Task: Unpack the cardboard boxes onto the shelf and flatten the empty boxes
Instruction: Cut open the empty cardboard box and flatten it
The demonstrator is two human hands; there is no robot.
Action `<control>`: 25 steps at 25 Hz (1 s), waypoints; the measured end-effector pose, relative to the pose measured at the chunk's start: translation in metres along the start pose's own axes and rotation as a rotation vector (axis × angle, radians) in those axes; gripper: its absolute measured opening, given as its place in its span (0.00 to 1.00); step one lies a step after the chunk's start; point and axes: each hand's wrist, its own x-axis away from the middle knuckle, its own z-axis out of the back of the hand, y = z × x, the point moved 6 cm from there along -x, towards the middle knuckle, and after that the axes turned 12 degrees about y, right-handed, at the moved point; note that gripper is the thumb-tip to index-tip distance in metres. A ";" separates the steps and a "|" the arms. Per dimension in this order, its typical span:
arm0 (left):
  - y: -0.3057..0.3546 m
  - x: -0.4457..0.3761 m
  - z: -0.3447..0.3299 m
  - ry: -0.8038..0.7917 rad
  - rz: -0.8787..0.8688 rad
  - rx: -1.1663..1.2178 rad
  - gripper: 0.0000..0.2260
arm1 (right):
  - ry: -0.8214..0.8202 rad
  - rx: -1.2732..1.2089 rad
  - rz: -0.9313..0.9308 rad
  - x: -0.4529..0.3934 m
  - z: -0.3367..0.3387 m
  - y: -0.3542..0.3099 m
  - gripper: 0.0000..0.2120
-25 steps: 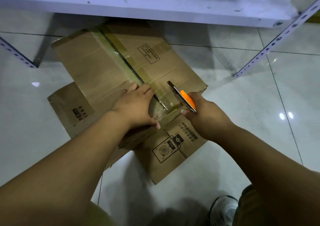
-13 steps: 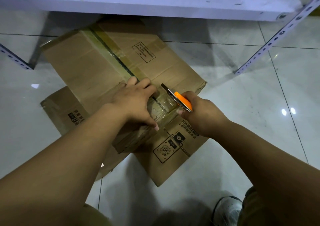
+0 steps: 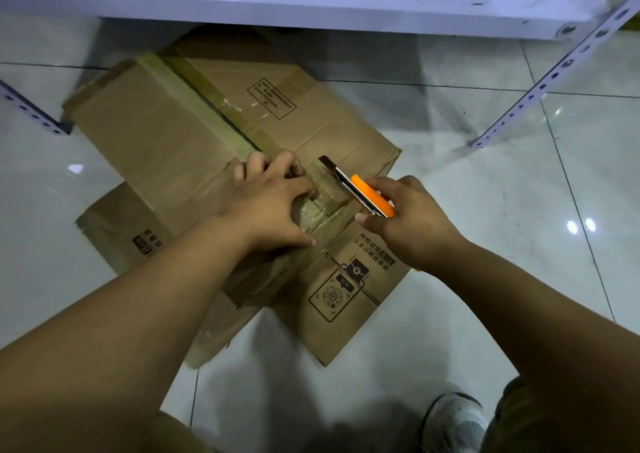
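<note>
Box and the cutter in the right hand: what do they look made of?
Box: brown corrugated cardboard, matte, creased, with glossy clear tape along the seam. Cutter: orange body, probably plastic, on a shiny rail that looks like metal. Right hand grips it.
</note>
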 end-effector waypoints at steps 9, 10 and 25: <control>0.003 -0.004 0.002 0.037 0.009 0.070 0.31 | -0.222 -0.004 -0.054 0.013 -0.005 0.013 0.20; 0.003 -0.005 0.001 0.031 0.018 0.087 0.31 | -0.230 -0.007 -0.046 0.013 -0.007 0.012 0.20; -0.003 -0.012 -0.003 0.014 0.181 0.257 0.05 | -0.346 0.053 0.000 0.012 -0.030 0.017 0.19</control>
